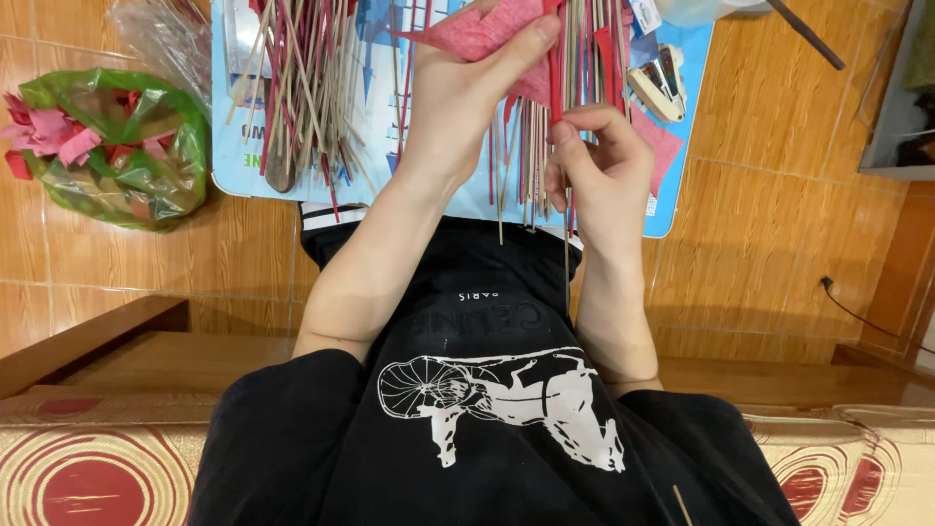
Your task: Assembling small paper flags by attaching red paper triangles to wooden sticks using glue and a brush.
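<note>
- Pinching a crinkled red paper piece, the left hand has its grip clamped on it, above the blue board.
- The right hand has its grip closed on a thin bamboo stick, which hangs down over the black shirt.
- More sticks lie on the board.
- A green bag of red scraps sits on the floor, well apart.

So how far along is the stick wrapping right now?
Done: a pile of sticks with red ends lies on the blue board. In hand: the left hand holds red paper, and the right hand pinches a thin stick. Left: bare sticks and a green bag of red paper.
</note>
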